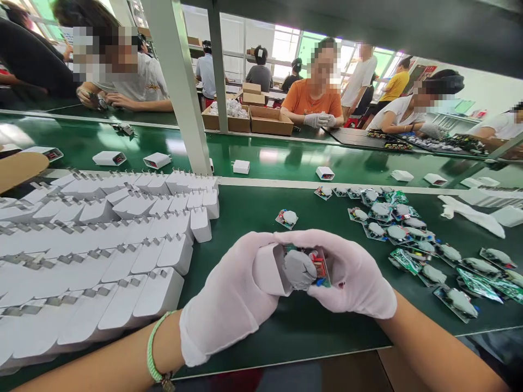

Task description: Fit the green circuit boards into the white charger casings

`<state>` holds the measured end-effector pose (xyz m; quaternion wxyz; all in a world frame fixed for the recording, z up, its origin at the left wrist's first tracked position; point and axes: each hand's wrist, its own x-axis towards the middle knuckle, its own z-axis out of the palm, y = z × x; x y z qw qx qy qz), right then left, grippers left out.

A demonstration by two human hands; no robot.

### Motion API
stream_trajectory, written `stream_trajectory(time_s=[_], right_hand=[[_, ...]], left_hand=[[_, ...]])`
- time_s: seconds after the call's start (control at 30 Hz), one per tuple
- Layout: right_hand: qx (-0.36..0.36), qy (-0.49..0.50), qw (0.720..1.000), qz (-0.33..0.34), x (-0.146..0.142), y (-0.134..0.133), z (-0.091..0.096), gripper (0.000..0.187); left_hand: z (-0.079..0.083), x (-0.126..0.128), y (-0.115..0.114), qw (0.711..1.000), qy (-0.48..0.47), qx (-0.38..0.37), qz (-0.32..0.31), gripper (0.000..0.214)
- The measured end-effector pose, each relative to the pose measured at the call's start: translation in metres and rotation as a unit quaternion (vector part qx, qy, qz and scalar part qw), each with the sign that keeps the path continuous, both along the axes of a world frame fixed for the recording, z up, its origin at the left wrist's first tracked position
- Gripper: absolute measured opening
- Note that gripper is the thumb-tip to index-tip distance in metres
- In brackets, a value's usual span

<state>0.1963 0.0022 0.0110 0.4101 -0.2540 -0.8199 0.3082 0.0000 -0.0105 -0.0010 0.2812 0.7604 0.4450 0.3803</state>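
In a white glove, my left hand (237,288) is closed around a white charger housing (270,269), its open end facing right. My right hand (351,275), also gloved, grips a circuit board (322,267) with a grey lump of putty-like filler (300,269) on it. The board's left end sits at the mouth of the housing; how far in it reaches is hidden. Just beyond my hands lies a single circuit board (287,218). Several more filled boards (398,234) are spread to the right.
Rows of white chargers with metal prongs (98,256) cover the left of the green table. Behind a pale rail, a green conveyor (269,155) carries spaced-out housings (241,166). A grey post (180,81) rises at the rail. A white glove (472,213) lies far right. Co-workers sit opposite.
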Motion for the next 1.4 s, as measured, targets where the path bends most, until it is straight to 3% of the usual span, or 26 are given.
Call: stream_trajectory(time_s=[0.23,0.4,0.77,0.97,1.1,1.27,1.33,1.4], right_hand=[[0.051,-0.055,0.997,0.004,0.001,0.003,0.003,0.059],[0.166,-0.065,0.984,-0.022,0.001,0.008,0.005,0.053],[0.166,-0.183,0.968,-0.036,-0.001,0.004,0.004,0.068],[0.125,-0.176,0.976,0.017,-0.003,0.012,-0.009,0.102],[0.187,-0.116,0.975,-0.005,-0.004,0.009,-0.006,0.082],[0.317,-0.078,0.943,-0.063,-0.001,-0.001,0.000,0.047],[0.349,-0.065,0.934,-0.048,0.001,-0.003,-0.002,0.045],[0.335,-0.058,0.940,-0.025,0.002,-0.004,-0.004,0.049]], left_hand=[[-0.002,0.001,0.001,1.000,-0.003,0.005,-0.004,0.017],[0.002,-0.001,-0.002,1.000,-0.015,0.025,-0.004,0.028],[0.000,-0.002,-0.003,0.998,-0.036,0.027,-0.037,0.024],[0.005,-0.001,-0.003,0.997,-0.050,-0.004,-0.051,0.043],[0.010,-0.003,-0.002,0.998,-0.044,0.006,-0.047,0.039],[0.010,-0.004,-0.002,0.995,-0.080,-0.027,-0.052,0.038],[0.009,-0.004,-0.004,0.989,-0.121,-0.054,-0.069,0.043],[0.009,-0.003,-0.005,0.984,-0.142,-0.076,-0.078,0.046]])
